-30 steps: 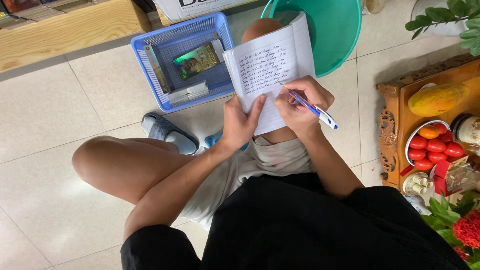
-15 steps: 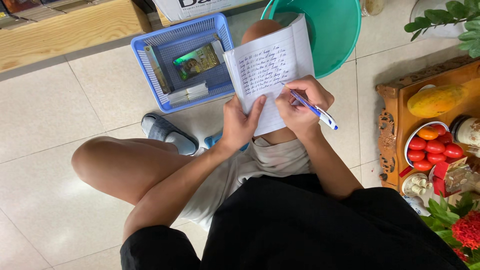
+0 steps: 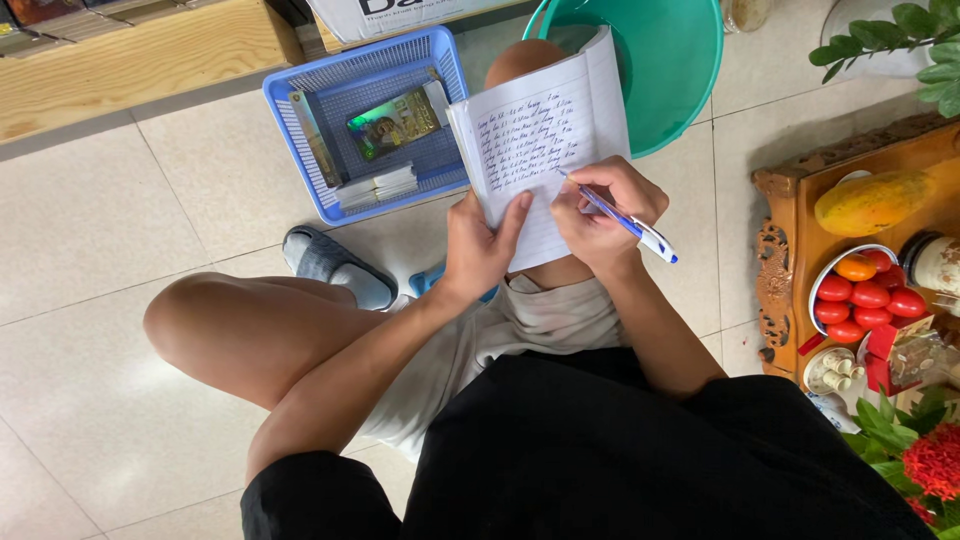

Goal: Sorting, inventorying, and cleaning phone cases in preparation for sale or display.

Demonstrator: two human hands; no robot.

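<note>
Two hands unmoved since before | your left hand (image 3: 480,250) pins notebook (image 3: 540,150) | right hand (image 3: 600,210) clamps pen (image 3: 625,222), writing continues.

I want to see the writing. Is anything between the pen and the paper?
No. The right hand holds the blue pen with its tip right on the notebook page; the left hand steadies the lower edge, beside the tip.
</note>
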